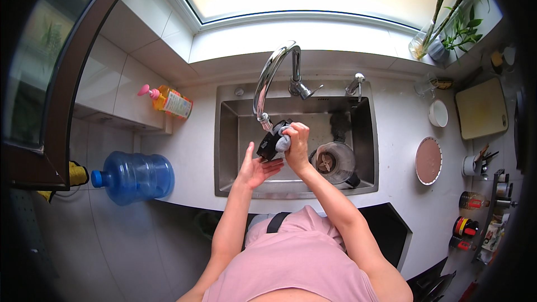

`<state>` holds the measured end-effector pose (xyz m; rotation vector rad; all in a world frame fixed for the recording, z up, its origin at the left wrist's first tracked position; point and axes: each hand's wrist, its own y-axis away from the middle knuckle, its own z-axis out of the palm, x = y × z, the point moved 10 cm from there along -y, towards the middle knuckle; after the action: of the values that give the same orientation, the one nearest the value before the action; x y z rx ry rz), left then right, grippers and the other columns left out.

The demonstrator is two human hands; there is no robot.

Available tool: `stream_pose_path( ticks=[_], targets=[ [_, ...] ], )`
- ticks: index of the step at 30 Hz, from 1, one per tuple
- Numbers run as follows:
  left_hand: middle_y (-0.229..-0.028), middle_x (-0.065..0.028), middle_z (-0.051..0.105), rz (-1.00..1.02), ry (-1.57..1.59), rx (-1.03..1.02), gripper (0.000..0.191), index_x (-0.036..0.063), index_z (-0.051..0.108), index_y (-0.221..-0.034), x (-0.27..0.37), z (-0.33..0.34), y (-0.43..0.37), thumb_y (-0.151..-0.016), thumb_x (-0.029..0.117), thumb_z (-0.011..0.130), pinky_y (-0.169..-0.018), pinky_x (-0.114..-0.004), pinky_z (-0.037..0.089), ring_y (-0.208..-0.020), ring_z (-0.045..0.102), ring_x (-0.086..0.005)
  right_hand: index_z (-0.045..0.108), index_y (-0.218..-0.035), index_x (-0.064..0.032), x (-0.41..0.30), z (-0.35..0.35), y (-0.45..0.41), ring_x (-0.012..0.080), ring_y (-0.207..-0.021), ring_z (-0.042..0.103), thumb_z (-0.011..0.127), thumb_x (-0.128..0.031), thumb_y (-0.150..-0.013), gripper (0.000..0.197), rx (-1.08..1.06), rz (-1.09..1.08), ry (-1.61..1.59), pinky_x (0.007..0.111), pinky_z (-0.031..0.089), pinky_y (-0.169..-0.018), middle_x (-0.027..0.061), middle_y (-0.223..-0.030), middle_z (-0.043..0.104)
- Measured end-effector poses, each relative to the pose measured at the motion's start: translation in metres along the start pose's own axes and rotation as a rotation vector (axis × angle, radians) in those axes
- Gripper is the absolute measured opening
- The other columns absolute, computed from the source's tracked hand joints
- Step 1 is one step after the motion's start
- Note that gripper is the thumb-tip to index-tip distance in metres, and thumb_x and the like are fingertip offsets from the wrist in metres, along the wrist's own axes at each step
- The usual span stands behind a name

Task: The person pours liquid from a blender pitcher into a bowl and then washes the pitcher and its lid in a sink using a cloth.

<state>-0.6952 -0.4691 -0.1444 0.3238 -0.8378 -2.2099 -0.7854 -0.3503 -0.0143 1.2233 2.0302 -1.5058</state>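
My right hand (298, 144) grips a bunched grey cloth (283, 138) against a black plastic part (267, 146), which looks like a blender lid. Both are over the stainless steel sink (251, 176), just below the faucet's spout. Palm up, with fingers extended and thumb apart, my left hand (256, 171) lies under the black part's lower edge; whether it touches is hard to tell. In the sink's right half, a clear blender jug (345, 159) with blades at its bottom lies tilted, its dark handle towards me. Water flow cannot be made out.
A chrome faucet (264, 79) arches over the sink. Left of it are a soap pump bottle (174, 102) and a large blue water bottle (138, 176). A white bowl (439, 113), a round pink dish (428, 160) and a cutting board (482, 109) are at right. An open window sash (56, 134) juts in at left.
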Motion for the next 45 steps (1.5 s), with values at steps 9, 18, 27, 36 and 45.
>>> stream_pose_path(
  ticks=[9, 18, 27, 36, 45],
  targets=[
    [-0.126, -0.0092, 0.058, 0.68, 0.139, 0.024, 0.052, 0.0065, 0.051, -0.131, 0.07, 0.001, -0.001, -0.081, 0.005, 0.067, -0.103, -0.037, 0.047, -0.116, 0.057, -0.0237, 0.058, -0.11, -0.0028, 0.025, -0.002, 0.018, 0.0353, -0.109, 0.055, 0.051, 0.014, -0.072, 0.042, -0.151, 0.235, -0.155, 0.039, 0.044, -0.096, 0.0171, -0.113, 0.056],
    [-0.136, -0.0075, 0.051, 0.858, -0.222, -0.045, 0.053, 0.0139, 0.041, -0.141, 0.07, 0.037, 0.021, -0.092, 0.019, 0.061, -0.109, -0.04, 0.04, -0.127, 0.048, -0.0238, 0.049, -0.131, -0.0056, -0.034, 0.03, -0.013, 0.04, -0.125, 0.045, 0.056, -0.003, -0.076, 0.056, -0.373, 0.14, -0.394, 0.047, 0.03, -0.111, 0.0188, -0.131, 0.049],
    [-0.131, -0.0069, 0.056, 0.882, -0.223, -0.004, 0.053, 0.0088, 0.045, -0.136, 0.055, 0.053, 0.023, -0.1, 0.047, 0.045, -0.101, -0.037, 0.047, -0.121, 0.055, -0.0221, 0.052, -0.13, -0.008, 0.013, 0.069, -0.027, 0.0399, -0.127, 0.045, 0.057, -0.025, -0.09, 0.043, -0.425, 0.15, -0.178, 0.052, 0.033, -0.104, 0.0133, -0.133, 0.052],
    [-0.128, -0.0073, 0.058, 0.853, -0.165, 0.01, 0.049, 0.0077, 0.047, -0.134, 0.057, 0.048, 0.012, -0.101, 0.044, 0.043, -0.097, -0.035, 0.049, -0.115, 0.058, -0.0191, 0.055, -0.123, -0.0031, -0.001, 0.045, -0.039, 0.0334, -0.116, 0.051, 0.051, 0.0, -0.086, 0.037, -0.304, 0.228, -0.275, 0.039, 0.04, -0.101, 0.0166, -0.121, 0.056],
    [-0.129, -0.0076, 0.057, 0.868, -0.148, 0.037, 0.05, 0.0082, 0.047, -0.135, 0.082, 0.044, 0.026, -0.102, 0.046, 0.04, -0.097, -0.036, 0.05, -0.116, 0.058, -0.0209, 0.055, -0.123, -0.0038, -0.046, 0.035, -0.071, 0.0341, -0.112, 0.051, 0.064, -0.01, -0.085, 0.039, -0.297, 0.092, -0.264, 0.041, 0.04, -0.096, 0.0154, -0.119, 0.056]
  ],
)
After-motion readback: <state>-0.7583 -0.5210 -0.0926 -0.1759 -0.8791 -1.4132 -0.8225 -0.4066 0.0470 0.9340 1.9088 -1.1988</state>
